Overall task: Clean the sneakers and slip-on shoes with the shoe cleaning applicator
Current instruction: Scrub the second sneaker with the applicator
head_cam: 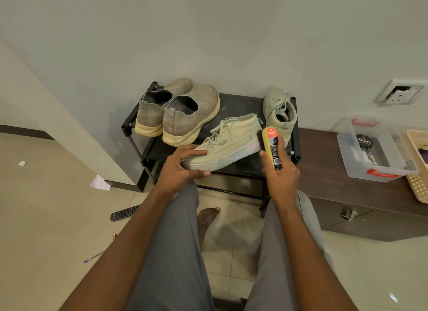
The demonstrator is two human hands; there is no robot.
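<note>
Gripping the toe of a pale sneaker [228, 140] at the shoe rack's [129, 116] front edge, the left hand [183, 164] steadies it; the right hand [279, 171] clasps the shoe cleaning applicator [272, 146] against its heel. Slip-on shoes [176, 111] sit at the rack's back left.

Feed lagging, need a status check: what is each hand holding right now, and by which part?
Left hand grips the sneaker at its toe end. Right hand holds the shoe cleaning applicator around its lower body, top end at the sneaker's heel.
</note>
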